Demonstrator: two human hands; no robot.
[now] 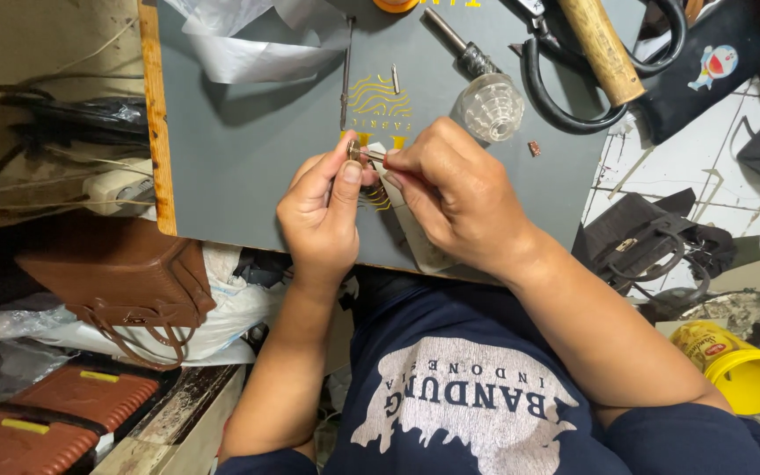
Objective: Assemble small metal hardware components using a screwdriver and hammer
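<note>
My left hand [323,211] and my right hand [455,189] meet over a grey work board [248,149]. Between the thumbs and forefingers of both hands sits a small metal fitting [364,154], pinched from each side. Under the hands lies a pale strip of material [415,242], partly hidden by my right hand. A clear-handled screwdriver [477,84] lies just beyond my right hand. A thin metal rod [346,79] and a short metal pin [395,79] lie beyond my left hand.
Large black-handled scissors [565,97] and a wooden tool handle [604,48] rest at the board's far right. Crumpled clear plastic [248,40] lies far left. A brown handbag [125,281], a black bag [648,242] and a yellow-lidded tub [736,365] sit below.
</note>
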